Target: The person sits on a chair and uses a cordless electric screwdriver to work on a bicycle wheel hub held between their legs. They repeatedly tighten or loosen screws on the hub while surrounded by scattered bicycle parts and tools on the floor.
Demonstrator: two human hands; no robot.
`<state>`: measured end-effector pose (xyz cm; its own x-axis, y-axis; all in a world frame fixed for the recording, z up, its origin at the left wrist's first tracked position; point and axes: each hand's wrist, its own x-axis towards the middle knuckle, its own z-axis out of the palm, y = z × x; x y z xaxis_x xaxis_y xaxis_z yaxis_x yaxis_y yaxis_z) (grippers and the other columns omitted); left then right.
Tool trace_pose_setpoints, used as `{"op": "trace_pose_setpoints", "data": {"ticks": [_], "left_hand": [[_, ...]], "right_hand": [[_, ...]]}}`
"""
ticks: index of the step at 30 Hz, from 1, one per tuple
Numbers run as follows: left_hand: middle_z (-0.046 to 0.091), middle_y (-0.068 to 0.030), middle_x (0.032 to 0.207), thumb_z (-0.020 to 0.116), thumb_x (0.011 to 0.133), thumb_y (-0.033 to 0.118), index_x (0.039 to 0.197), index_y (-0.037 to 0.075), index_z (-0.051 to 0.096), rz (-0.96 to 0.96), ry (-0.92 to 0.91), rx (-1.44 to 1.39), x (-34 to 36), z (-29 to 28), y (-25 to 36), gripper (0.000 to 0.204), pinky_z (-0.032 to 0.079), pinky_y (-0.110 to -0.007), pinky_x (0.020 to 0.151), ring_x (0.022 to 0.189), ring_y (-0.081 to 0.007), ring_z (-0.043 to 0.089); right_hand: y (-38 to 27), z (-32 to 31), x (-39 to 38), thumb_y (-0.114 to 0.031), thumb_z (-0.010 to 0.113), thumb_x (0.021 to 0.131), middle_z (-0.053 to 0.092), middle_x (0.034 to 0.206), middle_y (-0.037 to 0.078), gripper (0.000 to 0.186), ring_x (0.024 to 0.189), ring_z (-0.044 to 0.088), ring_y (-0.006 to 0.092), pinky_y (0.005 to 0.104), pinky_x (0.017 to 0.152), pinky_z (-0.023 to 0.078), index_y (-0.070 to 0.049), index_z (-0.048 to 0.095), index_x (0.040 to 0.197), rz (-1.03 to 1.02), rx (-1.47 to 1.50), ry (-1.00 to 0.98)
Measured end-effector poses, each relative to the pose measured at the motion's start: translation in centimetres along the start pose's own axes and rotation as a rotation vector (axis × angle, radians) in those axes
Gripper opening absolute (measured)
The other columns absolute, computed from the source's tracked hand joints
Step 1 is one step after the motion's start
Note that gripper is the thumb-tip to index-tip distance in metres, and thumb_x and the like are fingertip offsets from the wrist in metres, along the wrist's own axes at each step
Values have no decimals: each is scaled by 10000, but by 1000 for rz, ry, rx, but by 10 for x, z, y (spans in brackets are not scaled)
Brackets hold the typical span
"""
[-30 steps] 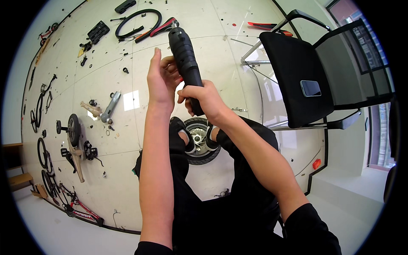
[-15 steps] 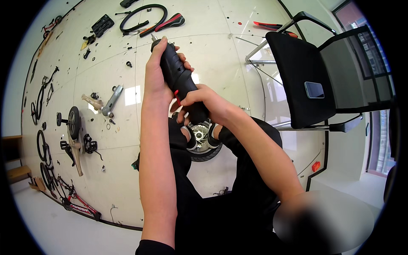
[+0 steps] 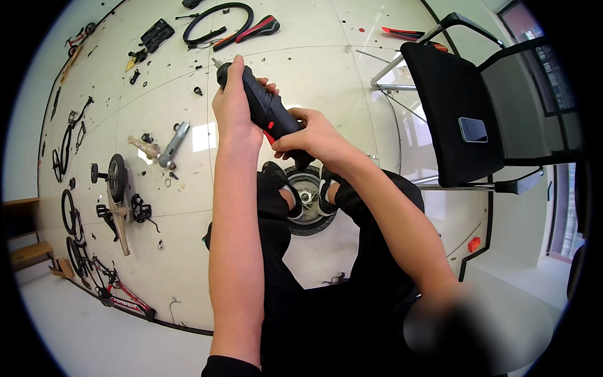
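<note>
Both hands hold a black cordless screwdriver above the floor. A metal bit sticks out of its front end, pointing away and to the left, and red parts show on its body. My left hand wraps round the front half, thumb along the top near the nose. My right hand grips the rear part, its fingers partly hidden by the tool. Below, a small wheel with a black tyre and a metal brake disc lies between my shoes.
To the right stands a black chair bearing a phone. On the left floor lie a grey metal part, a wheel assembly and a red bicycle frame. Farther off are a tyre, a saddle and a tool case.
The screwdriver has turned in my hands, bringing a red button on its side into view. Its rear end has risen, uncovering more of the wheel. The whole view has shifted slightly.
</note>
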<state>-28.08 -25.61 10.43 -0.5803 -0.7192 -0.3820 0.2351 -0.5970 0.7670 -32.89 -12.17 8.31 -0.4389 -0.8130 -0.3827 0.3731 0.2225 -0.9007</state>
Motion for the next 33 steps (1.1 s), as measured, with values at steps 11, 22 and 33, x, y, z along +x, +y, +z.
{"op": "trace_pose_setpoints", "data": {"ticks": [11,22,33], "left_hand": [[559,-111,714,672,868,374,936,-2,473,43,60,-10,-6,8,-11,432,532,-367,576,582,-214,584],[567,-116,727,666,868,347,956,-4,477,6,-31,125,-13,12,-9,409,535,-366,576,591,-214,605],[573,-125,716,652,875,332,958,-14,481,84,-10,247,-14,11,-9,394,536,-352,554,574,-217,612]], "right_hand": [[-3,1,1,-4,729,643,659,777,158,390,663,694,192,277,628,564,122,564,973,-6,-4,-25],[-13,-9,-7,-31,763,601,643,784,117,350,680,672,172,277,644,530,47,555,871,-9,-107,-119],[0,-15,-2,-110,768,602,615,777,70,422,699,588,135,264,663,467,24,588,959,-59,-177,-74]]}}
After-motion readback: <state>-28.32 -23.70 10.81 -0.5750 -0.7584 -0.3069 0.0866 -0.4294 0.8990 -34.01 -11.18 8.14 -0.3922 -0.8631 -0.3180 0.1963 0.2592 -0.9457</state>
